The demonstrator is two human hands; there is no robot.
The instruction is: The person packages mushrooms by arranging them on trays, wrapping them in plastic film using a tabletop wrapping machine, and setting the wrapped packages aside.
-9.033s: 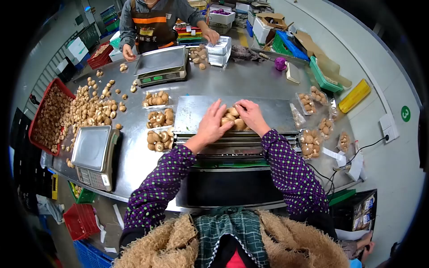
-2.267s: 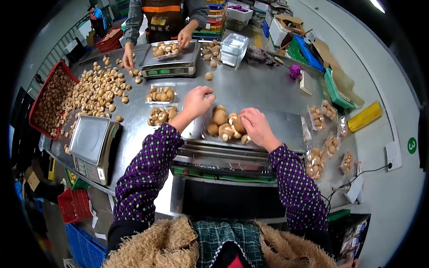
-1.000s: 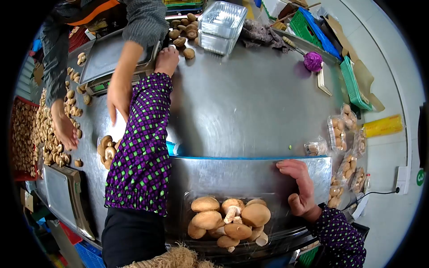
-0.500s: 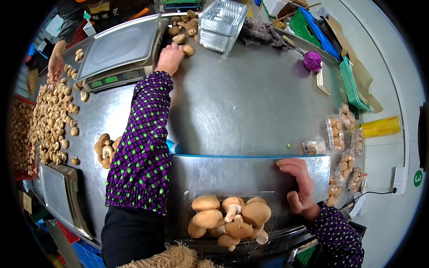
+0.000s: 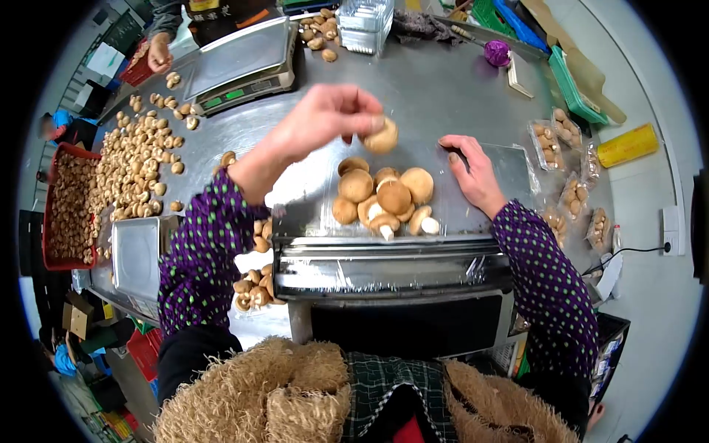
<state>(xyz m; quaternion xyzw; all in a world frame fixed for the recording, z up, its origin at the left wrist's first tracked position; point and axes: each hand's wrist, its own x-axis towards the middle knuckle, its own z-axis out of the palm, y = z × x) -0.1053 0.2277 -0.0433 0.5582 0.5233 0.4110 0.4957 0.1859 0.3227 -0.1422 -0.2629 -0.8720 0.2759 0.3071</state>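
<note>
Between the thumb and fingers of my left hand [image 5: 321,122] is a mushroom [image 5: 382,138], raised over the pile in front of me. That pile of brown-capped mushrooms [image 5: 394,196] sits in what looks like a clear plastic tray, its edges hard to see, on the wrapping machine [image 5: 391,267]. Some caps face up and a few pale stems show. My right hand [image 5: 474,176] is to the right of the pile, apart from it, with fingers and thumb spread at the metal surface and nothing in its grasp.
Weighing scale [image 5: 244,63], loose mushrooms [image 5: 136,166] and a red crate [image 5: 70,214] lie left. Clear trays [image 5: 363,26] are stacked at the back. Wrapped packs [image 5: 546,144] and a yellow roll [image 5: 628,145] lie right. Another person's hand [image 5: 159,55] is at far left.
My left hand has drawn back from beside the scale toward me, now with a mushroom in it. My right hand stays beside the pile. The view has tilted down.
</note>
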